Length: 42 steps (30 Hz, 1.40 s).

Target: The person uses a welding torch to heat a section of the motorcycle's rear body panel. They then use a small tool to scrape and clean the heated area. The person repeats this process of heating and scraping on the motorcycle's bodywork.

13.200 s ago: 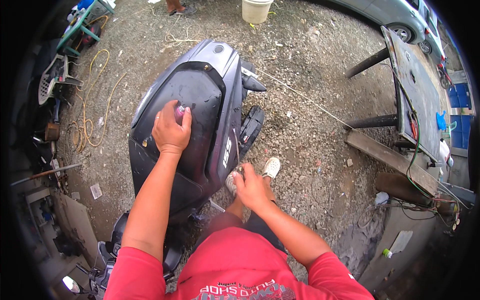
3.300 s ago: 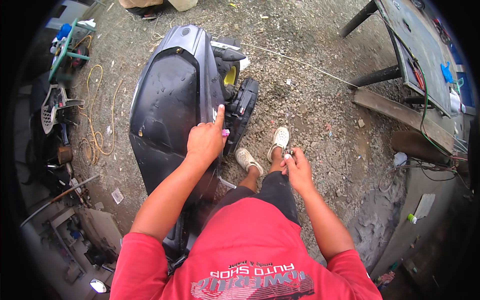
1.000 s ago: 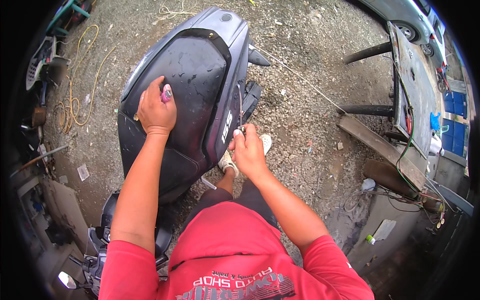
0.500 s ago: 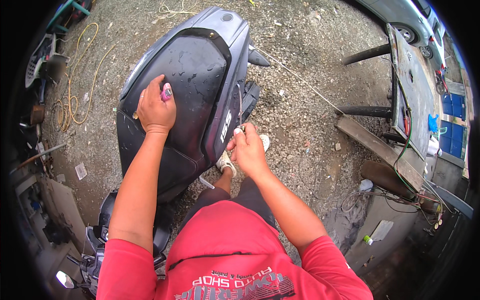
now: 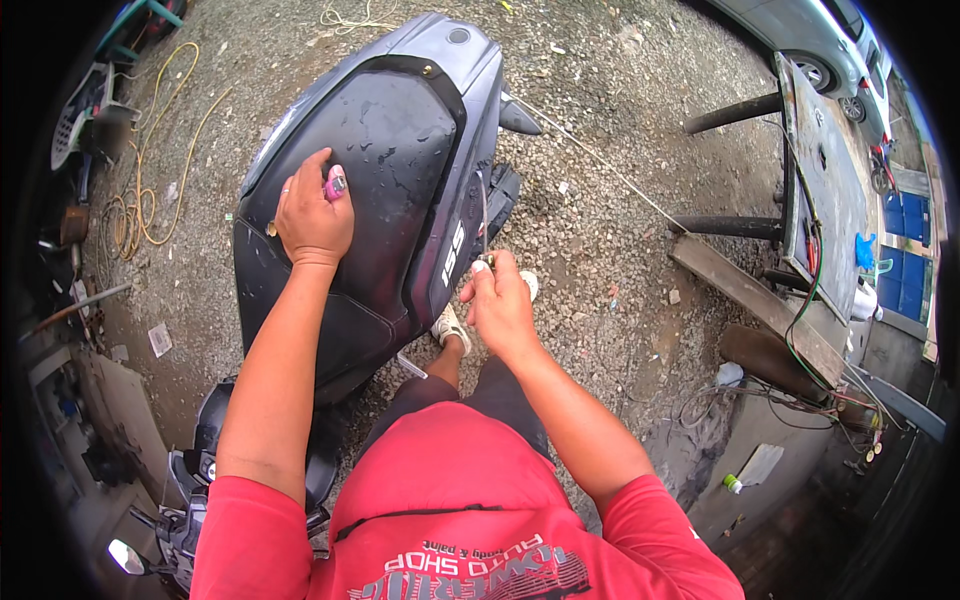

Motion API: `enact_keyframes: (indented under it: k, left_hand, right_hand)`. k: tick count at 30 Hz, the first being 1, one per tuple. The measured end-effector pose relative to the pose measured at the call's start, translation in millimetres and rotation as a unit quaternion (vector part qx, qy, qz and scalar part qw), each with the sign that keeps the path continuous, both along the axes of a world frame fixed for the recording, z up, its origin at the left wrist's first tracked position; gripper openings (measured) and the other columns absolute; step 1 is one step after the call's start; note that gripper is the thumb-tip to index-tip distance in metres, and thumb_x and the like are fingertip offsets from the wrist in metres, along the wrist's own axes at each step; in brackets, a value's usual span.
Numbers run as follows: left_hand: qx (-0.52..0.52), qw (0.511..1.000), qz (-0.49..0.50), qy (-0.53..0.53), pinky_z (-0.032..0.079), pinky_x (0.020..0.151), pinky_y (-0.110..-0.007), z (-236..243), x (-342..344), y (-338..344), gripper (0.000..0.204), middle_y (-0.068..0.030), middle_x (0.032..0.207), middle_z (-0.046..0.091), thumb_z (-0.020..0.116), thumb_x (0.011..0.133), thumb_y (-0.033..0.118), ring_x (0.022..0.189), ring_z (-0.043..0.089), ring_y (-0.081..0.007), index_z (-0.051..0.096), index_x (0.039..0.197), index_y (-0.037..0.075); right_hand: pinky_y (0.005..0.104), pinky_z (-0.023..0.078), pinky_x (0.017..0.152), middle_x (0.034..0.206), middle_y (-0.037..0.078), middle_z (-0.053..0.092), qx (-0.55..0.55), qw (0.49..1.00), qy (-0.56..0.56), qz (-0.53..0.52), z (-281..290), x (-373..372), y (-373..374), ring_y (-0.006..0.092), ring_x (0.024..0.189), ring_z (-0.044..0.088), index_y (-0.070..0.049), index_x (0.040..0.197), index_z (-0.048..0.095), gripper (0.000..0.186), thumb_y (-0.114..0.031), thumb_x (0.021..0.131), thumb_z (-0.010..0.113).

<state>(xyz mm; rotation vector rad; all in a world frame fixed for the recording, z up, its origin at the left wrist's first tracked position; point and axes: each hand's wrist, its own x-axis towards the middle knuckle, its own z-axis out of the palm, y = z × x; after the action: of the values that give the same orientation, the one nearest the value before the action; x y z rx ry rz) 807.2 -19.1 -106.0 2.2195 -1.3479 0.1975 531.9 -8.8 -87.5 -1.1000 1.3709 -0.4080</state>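
Both 2 hands are at work over the scooter, and the left hand (image 5: 313, 222) is up on the black seat (image 5: 390, 165), nearer the seat's left edge than its right. It's partly curled, fingers reaching forward, gripping a small pink lighter-like piece (image 5: 333, 188) on the thumb side. Whether the palm presses the seat or hovers, I can't tell.

Over to the right hand (image 5: 500, 305), beyond the seat's right edge and just beside the grey side panel (image 5: 455, 250): thumb and fingers pinched together at the lower end of 1 thin, pale strip (image 5: 485, 215). That strip runs up from the fingertips, close along the panel; whether it touches, the view doesn't settle.

The step in hand, as I judge it, is holding: 1 piece kept ready in the left, 1 strip pinched beside the panel in the right. The next move seems to call for a firm, small pinch and a careful wrist, since something that slim could bend or slip.

So the pink piece lies within the left grip, over the seat, while the strip stands ahead of the right hand, outside the seat's right edge.
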Motion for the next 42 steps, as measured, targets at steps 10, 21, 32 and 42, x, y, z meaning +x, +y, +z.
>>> enact_keyframes:
  k: [10, 21, 32, 42]
  left_hand:
    - [-0.006, 1.000, -0.002, -0.008, 0.054, 0.094, -0.044, -1.4, 0.7, 1.7, 0.029, -0.0092, 0.111, 0.076, 0.067, 0.100, 0.023, 0.102, 0.070, -0.0321, 0.069, 0.128, 0.014]
    - [0.001, 1.000, 0.007, 0.002, 0.054, 0.094, -0.044, 0.1, -1.2, 0.0, 0.030, -0.0084, 0.114, 0.076, 0.067, 0.100, 0.024, 0.103, 0.071, -0.0320, 0.070, 0.128, 0.015]
    - [0.000, 1.000, 0.004, -0.005, 0.054, 0.094, -0.045, -0.3, -0.3, 0.4, 0.030, -0.0103, 0.113, 0.076, 0.067, 0.100, 0.024, 0.104, 0.070, -0.0332, 0.069, 0.128, 0.014]
    - [0.013, 1.000, 0.006, 0.011, 0.054, 0.095, -0.045, 0.5, -1.2, 0.3, 0.030, -0.0127, 0.114, 0.076, 0.064, 0.103, 0.028, 0.107, 0.071, -0.0346, 0.068, 0.130, 0.015]
  right_hand:
    - [0.0301, 0.045, 0.047, 0.075, 0.007, 0.067, 0.019, 1.000, 0.003, 0.010, -5.1, 3.4, -2.5, 0.0122, 0.050, 0.057, -0.001, 0.121, 0.052, 0.019, -0.018, 0.112, 0.049]
    - [0.0284, 0.043, 0.046, 0.074, 0.005, 0.065, -0.015, 1.000, -0.025, 0.011, -13.3, -8.8, -1.8, 0.0106, 0.050, 0.055, -0.003, 0.120, 0.051, 0.017, -0.018, 0.113, 0.047]
    - [0.0301, 0.046, 0.049, 0.074, 0.005, 0.065, -0.043, 0.999, 0.008, 0.008, -10.8, -7.8, 6.7, 0.0117, 0.052, 0.057, -0.004, 0.111, 0.051, 0.014, -0.018, 0.112, 0.050]
    - [0.0315, 0.048, 0.050, 0.073, 0.005, 0.065, -0.057, 0.998, 0.013, 0.011, -14.6, -3.6, 3.8, 0.0128, 0.054, 0.059, -0.004, 0.113, 0.052, 0.015, -0.019, 0.111, 0.050]
